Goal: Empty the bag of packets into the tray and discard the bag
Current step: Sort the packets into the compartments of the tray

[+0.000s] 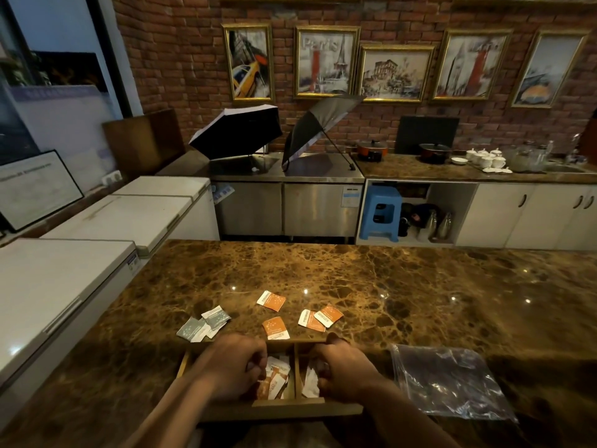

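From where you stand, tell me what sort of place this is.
Probably a café or small restaurant's service area. A marble counter faces a steel under-counter fridge, teacups and pots line the back counter, and framed city prints decorate the brick wall.

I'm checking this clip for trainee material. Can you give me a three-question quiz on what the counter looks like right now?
1. True or false: the plastic bag lies flat on the counter, right of the tray.
2. How many orange packets lie loose on the counter beyond the tray?
3. Where are both hands? A) on the bag B) in the tray C) on the grey packets

Key:
1. True
2. Four, such as this orange packet
3. B: left hand and right hand are curled over the tray's compartments.
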Demonstrator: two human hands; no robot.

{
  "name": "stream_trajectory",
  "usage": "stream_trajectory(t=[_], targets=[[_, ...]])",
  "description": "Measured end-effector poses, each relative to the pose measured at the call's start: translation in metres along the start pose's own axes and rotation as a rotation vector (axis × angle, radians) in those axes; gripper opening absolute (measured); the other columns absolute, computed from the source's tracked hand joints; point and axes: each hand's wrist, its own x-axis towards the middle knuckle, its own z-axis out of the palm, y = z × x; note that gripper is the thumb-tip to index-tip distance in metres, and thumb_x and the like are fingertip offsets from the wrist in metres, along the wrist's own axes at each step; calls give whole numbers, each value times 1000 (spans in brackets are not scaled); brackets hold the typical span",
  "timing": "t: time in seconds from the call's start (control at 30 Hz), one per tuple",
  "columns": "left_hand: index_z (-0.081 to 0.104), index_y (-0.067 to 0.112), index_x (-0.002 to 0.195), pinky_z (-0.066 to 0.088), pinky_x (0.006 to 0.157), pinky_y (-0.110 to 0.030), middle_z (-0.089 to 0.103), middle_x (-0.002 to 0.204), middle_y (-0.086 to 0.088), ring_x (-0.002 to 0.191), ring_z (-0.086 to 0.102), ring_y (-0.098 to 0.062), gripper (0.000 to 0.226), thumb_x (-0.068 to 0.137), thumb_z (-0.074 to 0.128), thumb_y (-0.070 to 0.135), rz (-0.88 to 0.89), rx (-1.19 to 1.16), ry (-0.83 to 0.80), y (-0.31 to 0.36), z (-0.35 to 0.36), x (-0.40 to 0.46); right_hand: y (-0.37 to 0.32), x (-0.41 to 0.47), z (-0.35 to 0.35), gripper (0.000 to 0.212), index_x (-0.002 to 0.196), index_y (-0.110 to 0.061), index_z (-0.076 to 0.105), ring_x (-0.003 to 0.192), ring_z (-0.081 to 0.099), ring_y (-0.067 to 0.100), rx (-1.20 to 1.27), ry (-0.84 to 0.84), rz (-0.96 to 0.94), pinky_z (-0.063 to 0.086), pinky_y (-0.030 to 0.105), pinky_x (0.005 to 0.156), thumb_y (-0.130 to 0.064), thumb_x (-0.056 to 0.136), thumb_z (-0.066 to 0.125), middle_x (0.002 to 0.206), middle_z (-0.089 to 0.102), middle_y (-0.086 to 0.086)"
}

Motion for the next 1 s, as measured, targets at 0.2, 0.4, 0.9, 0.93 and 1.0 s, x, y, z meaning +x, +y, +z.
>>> stream_trajectory(t=[0.2,0.4,0.9,0.93,1.0], targets=[[62,36,89,44,78,-26,60,92,21,92,51,-2,5,87,63,39,-36,-44,-9,-10,1,1,-8,6,-1,46,133,-20,57,124,54,25,-88,-91,22,49,38,103,-31,89,69,137,57,6],[62,37,90,48,78,-29,60,94,22,93,52,0,9,84,64,44,-81,-84,0,-14,1,-1,-6,9,3,43,126,-23,61,119,57,21,-51,-29,110,50,37,102,-39,88,72,131,61,2],[59,42,103,40,83,-25,60,105,22,101,51,-3,13,90,61,42,-37,-98,65,-6,12,7,4,-4,-18,14,90,-38,62,95,60,2,314,123,35,54,23,84,-31,88,74,101,63,-16],[59,42,108,40,89,-26,61,111,21,106,51,-3,18,91,60,43,-27,-93,66,-4,14,8,4,-9,-14,16,89,-40,61,98,57,3,264,46,18,52,22,86,-36,86,75,105,60,-17],[58,42,114,39,94,-26,60,118,20,112,51,-3,23,91,59,44,5,-56,39,0,18,8,6,-15,-7,15,91,-38,65,106,52,5,198,-20,7,49,26,91,-44,84,76,114,56,-14]])
